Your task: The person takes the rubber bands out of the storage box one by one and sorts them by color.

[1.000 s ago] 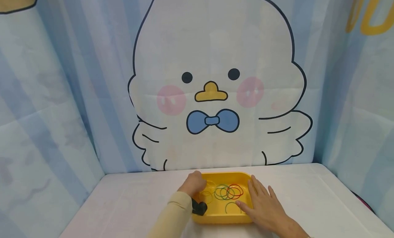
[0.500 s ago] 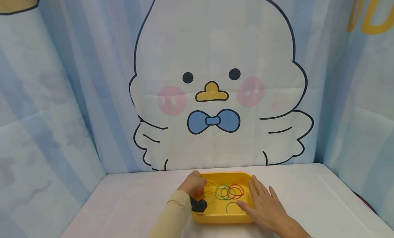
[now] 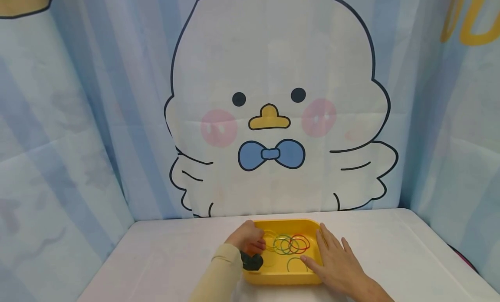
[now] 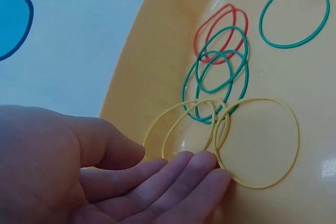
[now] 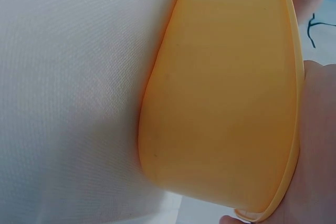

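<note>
a shallow yellow tray (image 3: 287, 279) is seen on the white desk (image 3: 164, 258), near its front edge, in front of a backdrop printed with a cartoon chick (image 3: 273, 111). thin rubber bands are spread flat on the tray's glossy floor: three yellow bands (image 4: 257, 142) overlapping at the left, green bands (image 4: 218, 77) linked in the middle, two red bands (image 4: 223, 32) just beyond them, and a single green band (image 4: 294, 14) lying apart.

the left hand (image 3: 248, 239), in a cream sleeve (image 3: 222, 276), is lowered into the left part of the tray. in the left wrist view its fingers (image 4: 184, 184) are seen loosely bent and close together, with the fingertips touching the edges of the yellow bands; nothing is pinched or gripped. a dark object (image 3: 251, 263) is seen under the wrist, too unclear to be identified.

the right hand (image 3: 333, 260) is laid flat and open against the tray's right rim, fingers spread, with the thumb reaching over the rim toward the lone green band. in the right wrist view only the tray's outer wall (image 5: 226, 93) and the desk cloth are shown.
</note>
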`<state>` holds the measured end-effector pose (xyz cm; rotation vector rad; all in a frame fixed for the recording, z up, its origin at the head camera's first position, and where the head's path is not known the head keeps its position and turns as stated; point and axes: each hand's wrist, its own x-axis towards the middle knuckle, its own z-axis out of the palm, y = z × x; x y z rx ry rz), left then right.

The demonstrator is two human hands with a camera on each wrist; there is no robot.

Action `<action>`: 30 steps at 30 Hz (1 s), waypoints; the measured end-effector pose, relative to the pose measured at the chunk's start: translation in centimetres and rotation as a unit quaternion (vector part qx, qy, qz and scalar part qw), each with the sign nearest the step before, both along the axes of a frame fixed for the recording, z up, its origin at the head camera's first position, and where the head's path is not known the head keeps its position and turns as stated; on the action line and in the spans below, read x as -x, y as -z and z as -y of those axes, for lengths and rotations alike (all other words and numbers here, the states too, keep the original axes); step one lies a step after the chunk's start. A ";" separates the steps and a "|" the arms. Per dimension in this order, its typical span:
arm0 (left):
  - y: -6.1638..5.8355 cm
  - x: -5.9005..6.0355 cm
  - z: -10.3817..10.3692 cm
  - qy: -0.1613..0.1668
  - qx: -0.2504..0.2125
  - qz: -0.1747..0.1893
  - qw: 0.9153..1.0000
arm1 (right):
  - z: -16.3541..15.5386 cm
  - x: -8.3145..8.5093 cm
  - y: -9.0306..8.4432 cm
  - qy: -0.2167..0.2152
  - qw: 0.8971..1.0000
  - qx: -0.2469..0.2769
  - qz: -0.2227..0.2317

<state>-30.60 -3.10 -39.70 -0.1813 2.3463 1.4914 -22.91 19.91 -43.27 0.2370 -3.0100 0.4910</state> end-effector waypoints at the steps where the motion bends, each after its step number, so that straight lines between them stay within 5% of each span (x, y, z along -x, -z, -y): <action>1: 0.1 0.0 0.0 -0.003 -0.007 0.002 1.000 | 0.0 0.0 0.0 0.000 1.000 0.000 0.000; 7: 0.3 0.0 0.1 -0.010 -0.012 -0.008 1.000 | 0.0 0.1 0.1 0.001 1.000 0.002 0.005; 16: -0.2 0.1 -0.1 -0.026 0.086 -0.035 0.995 | -0.1 0.1 0.1 0.000 1.000 0.000 0.001; 30: 0.6 0.0 -0.7 -0.042 0.001 -0.013 0.999 | 0.0 0.0 -0.2 0.001 1.000 0.006 0.006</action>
